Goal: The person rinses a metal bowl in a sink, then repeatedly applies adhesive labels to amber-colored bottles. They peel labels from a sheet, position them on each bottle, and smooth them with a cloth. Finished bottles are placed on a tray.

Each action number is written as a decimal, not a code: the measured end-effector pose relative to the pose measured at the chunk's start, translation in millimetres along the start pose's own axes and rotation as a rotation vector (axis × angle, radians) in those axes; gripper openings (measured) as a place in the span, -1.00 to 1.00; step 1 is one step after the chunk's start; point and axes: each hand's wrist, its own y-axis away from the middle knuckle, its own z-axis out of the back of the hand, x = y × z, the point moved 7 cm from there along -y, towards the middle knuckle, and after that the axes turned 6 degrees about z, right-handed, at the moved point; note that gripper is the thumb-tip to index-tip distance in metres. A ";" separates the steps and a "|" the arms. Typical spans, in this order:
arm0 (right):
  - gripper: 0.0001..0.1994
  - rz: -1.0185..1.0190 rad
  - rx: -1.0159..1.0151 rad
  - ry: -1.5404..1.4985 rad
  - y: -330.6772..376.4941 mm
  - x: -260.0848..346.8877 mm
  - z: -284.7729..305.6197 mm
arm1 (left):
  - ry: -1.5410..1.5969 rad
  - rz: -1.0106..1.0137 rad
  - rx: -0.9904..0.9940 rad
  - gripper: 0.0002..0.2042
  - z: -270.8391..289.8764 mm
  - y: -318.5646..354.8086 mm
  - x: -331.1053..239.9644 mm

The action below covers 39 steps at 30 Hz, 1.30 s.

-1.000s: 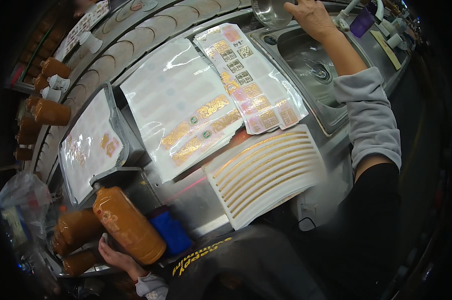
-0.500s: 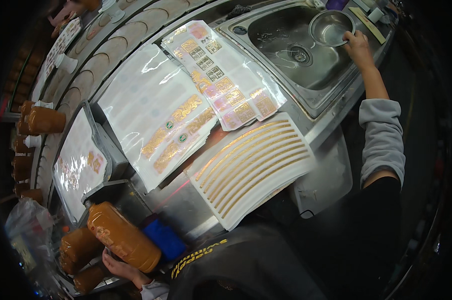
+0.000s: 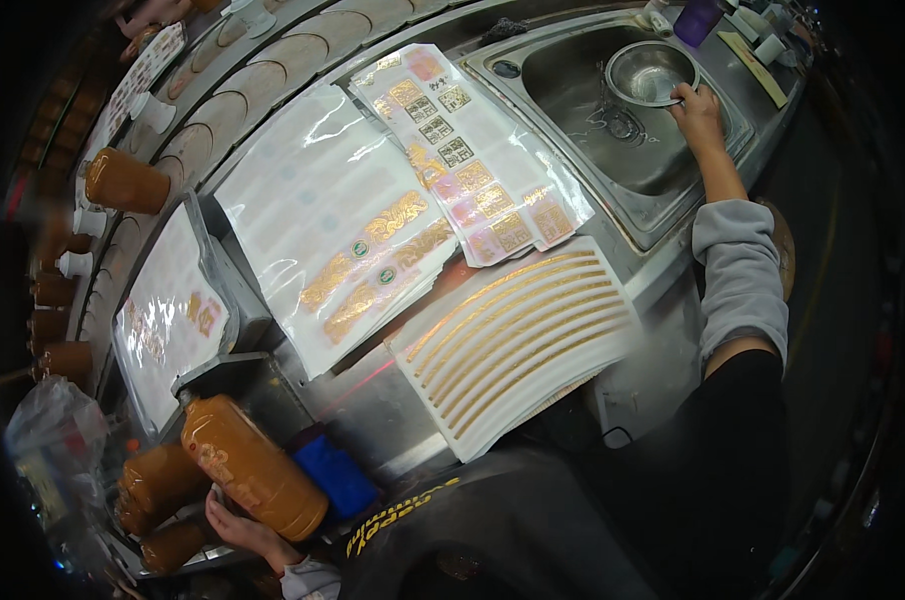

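Observation:
My right hand [image 3: 701,118] grips the rim of a round metal bowl [image 3: 653,72], which it holds over the far right part of the steel sink [image 3: 613,175]. A little clear liquid shows inside the bowl. At the lower left, my left hand [image 3: 241,528] lies against the side of a brown glazed bottle [image 3: 258,465] with a raised pattern, supporting it. The bottle lies tilted, its neck pointing up and left; part of my left hand is hidden behind it. A blue cloth-like block [image 3: 338,475] sits right beside the bottle.
Stacked decal sheets with gold bands [image 3: 513,340], dragons [image 3: 343,240] and gold squares [image 3: 483,160] cover the metal counter. More sheets [image 3: 168,320] lie left. Brown bottles [image 3: 163,485] stand near my left hand. A conveyor [image 3: 213,120] with brown ware curves behind. A purple container [image 3: 698,20] stands by the sink.
My right hand has moved the bowl leftward over the sink. A brown piece on the conveyor has travelled farther along it. My left hand stays at the bottle, and the view has shifted slightly.

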 end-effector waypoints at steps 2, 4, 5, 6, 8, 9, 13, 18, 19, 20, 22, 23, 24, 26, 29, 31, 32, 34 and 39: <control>-0.78 0.032 -0.094 -0.093 -3.8 -1.1 4.2 | 0.037 0.020 -0.013 -0.64 -2.7 2.3 -1.7; -0.79 0.058 -0.135 -0.188 -18.1 11.8 10.9 | 0.024 0.003 -0.010 -0.65 1.6 1.7 1.3; -0.79 0.070 -0.151 -0.239 -27.2 23.9 16.9 | 0.018 -0.006 -0.012 -0.65 4.5 1.9 3.0; -0.80 0.078 -0.167 -0.288 -35.9 38.6 27.2 | 0.019 -0.011 -0.016 -0.65 5.5 1.7 3.7; -0.81 0.138 -0.192 -0.284 -53.8 65.2 39.5 | 0.022 -0.020 -0.026 -0.66 7.1 0.8 5.4; -0.81 0.179 -0.193 -0.262 -62.1 76.1 42.5 | 0.021 -0.025 -0.024 -0.66 6.7 -0.4 6.2; -0.79 0.346 -0.238 -0.139 -91.7 134.1 48.3 | 0.026 -0.037 -0.008 -0.67 3.4 -2.4 7.4; -0.77 0.524 -0.216 0.113 -109.0 211.8 60.7 | 0.034 -0.049 -0.015 -0.67 4.6 -3.6 6.6; -0.90 0.578 -0.279 0.191 -104.3 225.7 67.9 | 0.038 -0.050 -0.014 -0.67 4.9 -3.4 7.0; -0.90 0.581 -0.289 0.185 -104.6 226.6 71.0 | 0.041 -0.052 -0.012 -0.67 6.0 -3.1 8.7; -0.90 0.582 -0.304 0.177 -104.7 218.1 77.0 | 0.027 -0.050 -0.009 -0.67 4.2 -2.7 6.6; -0.91 0.542 -0.256 0.153 -104.9 205.1 79.0 | 0.009 -0.046 -0.012 -0.67 2.8 -1.4 4.2; -0.89 0.479 -0.267 0.235 -102.1 183.5 75.7 | -0.007 -0.046 -0.006 -0.67 0.1 -3.6 1.1; -0.86 0.494 -0.288 0.038 -94.2 144.3 83.9 | -0.053 -0.046 -0.023 -0.66 6.5 -5.6 4.2; -0.83 0.407 -0.239 -0.094 -66.0 90.9 98.8 | -0.147 -0.063 -0.036 -0.64 3.7 0.9 -4.5; -0.80 0.357 -0.074 -0.075 -42.7 28.1 94.4 | -0.111 -0.064 -0.002 -0.63 3.4 -4.6 1.0; -0.78 0.330 0.007 -0.072 -33.3 7.5 89.0 | -0.096 -0.067 0.011 -0.62 3.8 -6.2 1.7; -0.77 0.337 0.034 -0.055 -9.9 2.2 95.8 | -0.129 -0.038 -0.002 -0.61 7.8 -7.5 3.2; -0.72 0.313 0.140 -0.128 26.9 16.4 96.5 | -0.177 -0.002 -0.042 -0.62 10.6 -9.7 5.8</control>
